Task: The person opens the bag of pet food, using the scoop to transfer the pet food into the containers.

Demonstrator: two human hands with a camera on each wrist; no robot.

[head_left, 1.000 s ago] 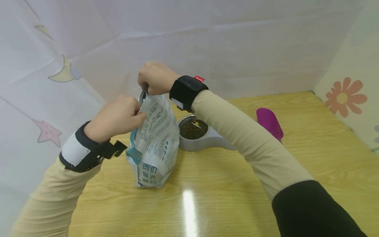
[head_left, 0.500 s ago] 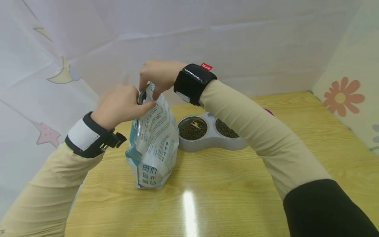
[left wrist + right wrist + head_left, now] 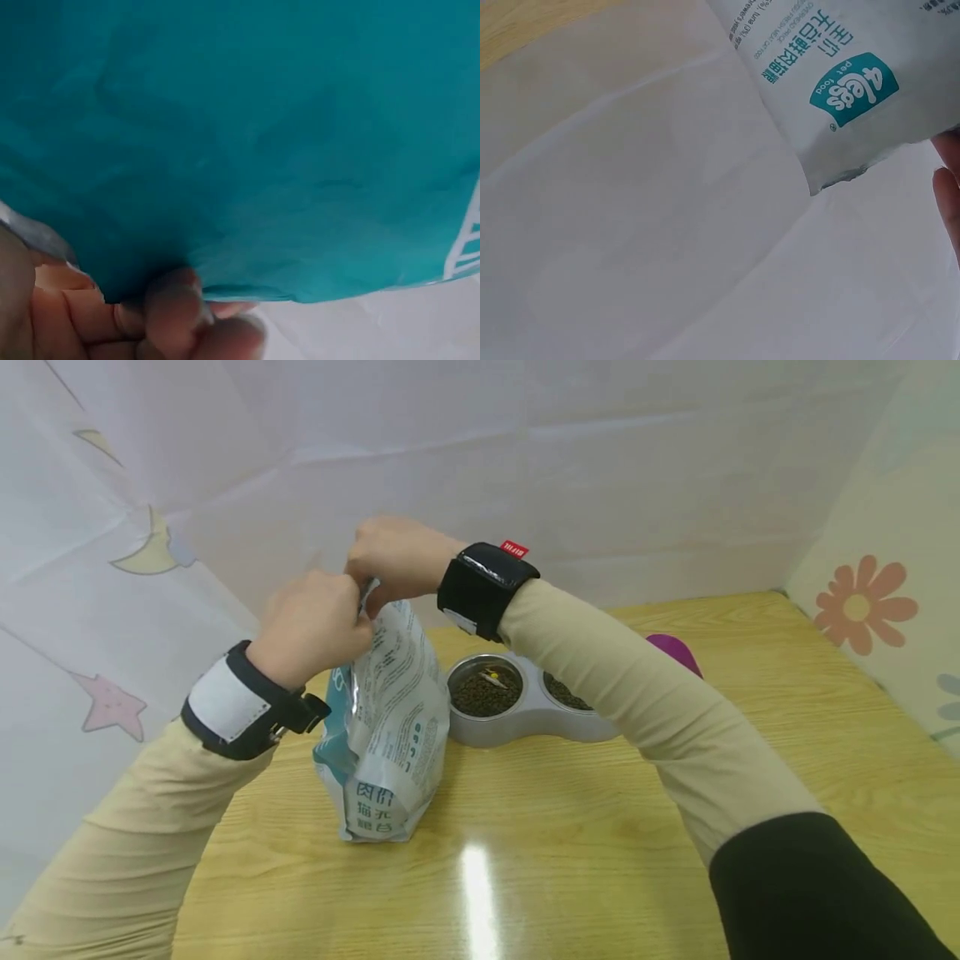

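A silver and teal pet food bag [image 3: 386, 735] stands upright on the wooden table [image 3: 570, 827]. My left hand [image 3: 311, 622] pinches the bag's top edge from the left, and my right hand [image 3: 393, 560] pinches the same edge from behind. In the left wrist view the teal side of the bag [image 3: 247, 142] fills the frame, with curled fingers [image 3: 172, 315] gripping its lower edge. The right wrist view shows the bag's printed upper corner [image 3: 855, 90] and a fingertip [image 3: 949, 202] at the right edge.
A grey double pet bowl [image 3: 525, 702] filled with brown kibble sits just right of the bag. Behind my right forearm a purple scoop [image 3: 675, 652] lies partly hidden. White sheets with moon, star and flower prints wall in the table on three sides.
Both hands have shifted slightly along the bag's top edge and come closer together. The bag still stands in the same place.
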